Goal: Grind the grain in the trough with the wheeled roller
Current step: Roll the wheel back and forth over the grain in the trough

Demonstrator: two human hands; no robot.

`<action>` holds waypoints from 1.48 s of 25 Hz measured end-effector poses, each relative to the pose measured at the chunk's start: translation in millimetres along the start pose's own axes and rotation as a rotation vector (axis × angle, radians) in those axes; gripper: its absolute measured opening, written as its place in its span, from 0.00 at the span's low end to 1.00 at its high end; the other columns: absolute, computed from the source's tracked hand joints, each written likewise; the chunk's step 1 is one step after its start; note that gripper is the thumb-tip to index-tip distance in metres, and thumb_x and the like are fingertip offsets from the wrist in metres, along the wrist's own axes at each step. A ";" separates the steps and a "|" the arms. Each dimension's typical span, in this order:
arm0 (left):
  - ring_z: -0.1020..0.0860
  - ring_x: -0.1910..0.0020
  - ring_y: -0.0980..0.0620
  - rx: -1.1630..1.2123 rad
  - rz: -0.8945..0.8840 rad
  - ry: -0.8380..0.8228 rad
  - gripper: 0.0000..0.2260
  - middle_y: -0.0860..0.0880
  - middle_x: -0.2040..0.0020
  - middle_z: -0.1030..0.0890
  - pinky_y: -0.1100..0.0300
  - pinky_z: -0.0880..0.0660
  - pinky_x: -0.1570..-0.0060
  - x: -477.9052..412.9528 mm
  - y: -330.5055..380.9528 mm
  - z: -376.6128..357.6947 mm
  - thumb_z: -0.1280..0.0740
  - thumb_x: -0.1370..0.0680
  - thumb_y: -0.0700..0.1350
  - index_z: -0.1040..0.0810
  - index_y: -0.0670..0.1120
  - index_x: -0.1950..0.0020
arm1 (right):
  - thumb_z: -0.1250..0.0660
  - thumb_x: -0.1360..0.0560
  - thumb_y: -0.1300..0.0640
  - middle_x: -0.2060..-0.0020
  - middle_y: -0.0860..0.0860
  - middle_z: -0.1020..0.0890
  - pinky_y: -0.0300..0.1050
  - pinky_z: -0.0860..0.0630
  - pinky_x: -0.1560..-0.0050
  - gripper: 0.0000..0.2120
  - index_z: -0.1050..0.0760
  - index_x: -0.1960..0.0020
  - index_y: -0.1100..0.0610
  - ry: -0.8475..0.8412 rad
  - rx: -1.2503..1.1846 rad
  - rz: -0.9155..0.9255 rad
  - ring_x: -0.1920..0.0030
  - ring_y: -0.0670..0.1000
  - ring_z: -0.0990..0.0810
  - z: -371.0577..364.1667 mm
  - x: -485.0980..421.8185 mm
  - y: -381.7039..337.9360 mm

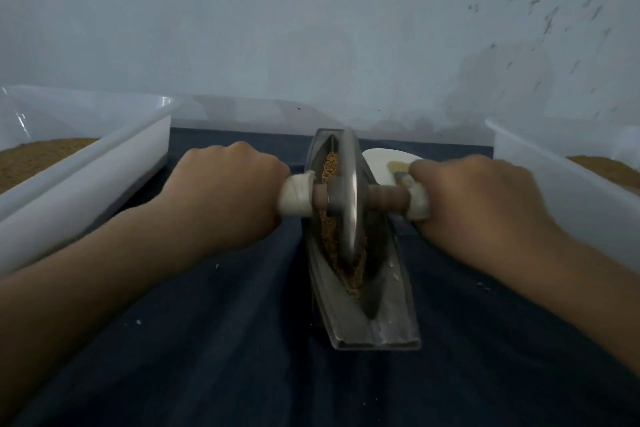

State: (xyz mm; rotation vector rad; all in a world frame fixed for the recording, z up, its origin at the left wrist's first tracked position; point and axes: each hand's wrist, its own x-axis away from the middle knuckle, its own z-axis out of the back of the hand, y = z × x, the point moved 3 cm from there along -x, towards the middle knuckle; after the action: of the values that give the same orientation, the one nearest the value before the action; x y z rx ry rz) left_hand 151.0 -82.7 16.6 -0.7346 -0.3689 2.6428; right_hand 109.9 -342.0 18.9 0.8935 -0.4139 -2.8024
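A long boat-shaped metal trough lies lengthwise in front of me on a dark blue cloth. Brown grain fills its groove on both sides of the wheel. The wheeled roller, a thin metal disc on a wooden axle, stands upright in the groove near the trough's middle. My left hand grips the left handle end, which is wrapped in white cloth. My right hand grips the right handle end, wrapped the same way. My fingers are hidden under the handles.
A white plastic tub holding brown meal stands at the left. Another white tub with brown meal stands at the right. A white plate with a small brush lies behind my right hand. A pale wall rises close behind.
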 end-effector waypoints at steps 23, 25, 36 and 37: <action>0.23 0.65 0.43 -0.058 0.047 0.070 0.03 0.50 0.66 0.31 0.57 0.36 0.70 -41.8 14.3 -14.0 0.34 0.25 0.50 0.23 0.52 0.55 | 0.31 0.28 0.53 0.65 0.47 0.28 0.45 0.35 0.65 0.06 0.28 0.55 0.47 -0.261 -0.152 0.055 0.59 0.55 0.22 -25.8 -66.2 -19.7; 0.21 0.59 0.41 0.046 0.097 0.034 0.05 0.47 0.61 0.25 0.54 0.33 0.65 -56.6 7.1 -25.0 0.35 0.24 0.51 0.22 0.52 0.52 | 0.32 0.27 0.56 0.62 0.49 0.27 0.46 0.34 0.64 0.06 0.26 0.52 0.48 -0.195 -0.133 0.059 0.57 0.57 0.22 -31.8 -86.7 -16.2; 0.48 0.78 0.55 -0.061 -0.078 0.103 0.11 0.55 0.73 0.45 0.67 0.52 0.72 22.2 4.1 29.1 0.27 0.37 0.54 0.29 0.55 0.66 | 0.34 0.34 0.47 0.72 0.48 0.28 0.45 0.33 0.73 0.11 0.34 0.56 0.46 -0.077 -0.139 0.092 0.72 0.57 0.27 7.3 14.7 4.4; 0.46 0.78 0.53 -0.054 -0.075 0.134 0.12 0.55 0.73 0.46 0.68 0.52 0.71 17.6 3.4 29.5 0.25 0.39 0.53 0.28 0.55 0.68 | 0.35 0.35 0.47 0.72 0.48 0.28 0.44 0.33 0.73 0.10 0.32 0.56 0.46 -0.065 -0.142 0.074 0.72 0.58 0.27 4.3 15.1 4.2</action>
State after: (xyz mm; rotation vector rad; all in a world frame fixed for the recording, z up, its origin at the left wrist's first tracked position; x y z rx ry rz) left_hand 120.2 -82.9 32.1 -0.8919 -0.4228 2.5062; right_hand 95.5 -348.8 15.4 0.7431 -0.2477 -2.7582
